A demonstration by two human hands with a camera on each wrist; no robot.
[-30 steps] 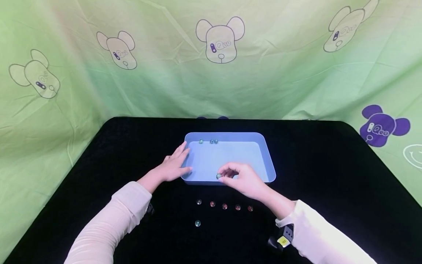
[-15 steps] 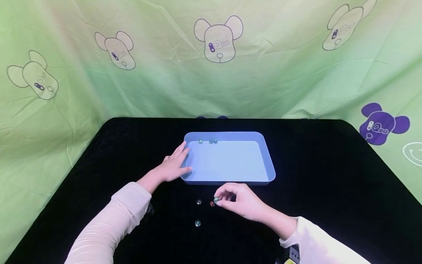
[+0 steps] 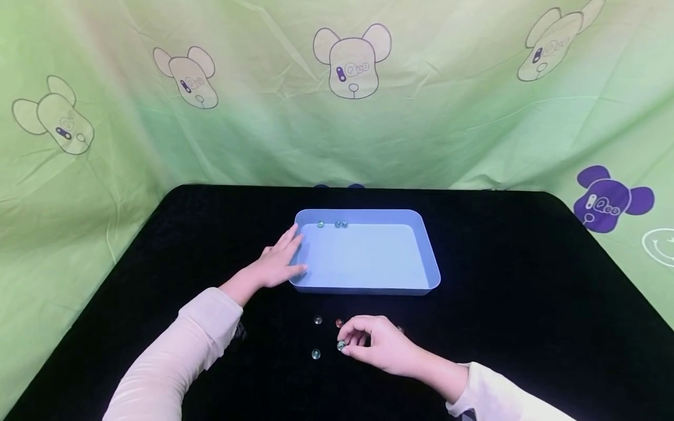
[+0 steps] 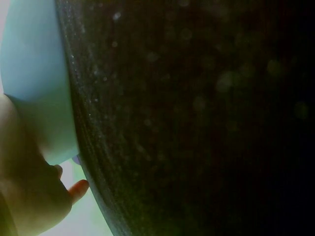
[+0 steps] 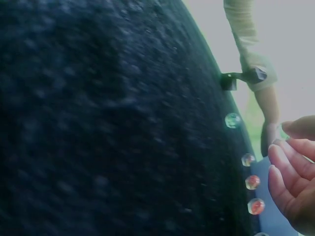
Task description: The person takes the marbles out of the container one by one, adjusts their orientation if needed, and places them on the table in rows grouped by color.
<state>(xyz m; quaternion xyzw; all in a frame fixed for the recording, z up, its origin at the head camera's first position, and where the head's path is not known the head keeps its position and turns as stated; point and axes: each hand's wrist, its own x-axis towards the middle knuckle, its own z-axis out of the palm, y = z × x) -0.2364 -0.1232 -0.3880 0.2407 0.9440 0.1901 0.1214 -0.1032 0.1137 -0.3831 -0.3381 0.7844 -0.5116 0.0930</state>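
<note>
My right hand [image 3: 387,348] pinches a green glass marble [image 3: 341,345] between thumb and index finger, just above the black cloth. To its left lies another greenish marble [image 3: 316,354]; farther back are a clear marble [image 3: 317,320] and a red marble [image 3: 339,323]. Part of one more marble [image 3: 400,329] shows behind my right hand, which hides others of that row. In the right wrist view, red marbles [image 5: 256,206] stand in line beside the fingers. My left hand [image 3: 271,266], fingers extended, rests on the left wall of the blue tray [image 3: 363,290].
Inside the tray, three greenish marbles [image 3: 338,224] lie along its back wall, two of them side by side. Black cloth [image 3: 505,280] covers the table. A green printed curtain [image 3: 253,134] hangs behind and at both sides.
From above the tray's front part, my right hand has come back toward me over the marble row, the green marble still pinched. My left hand stays on the tray.
</note>
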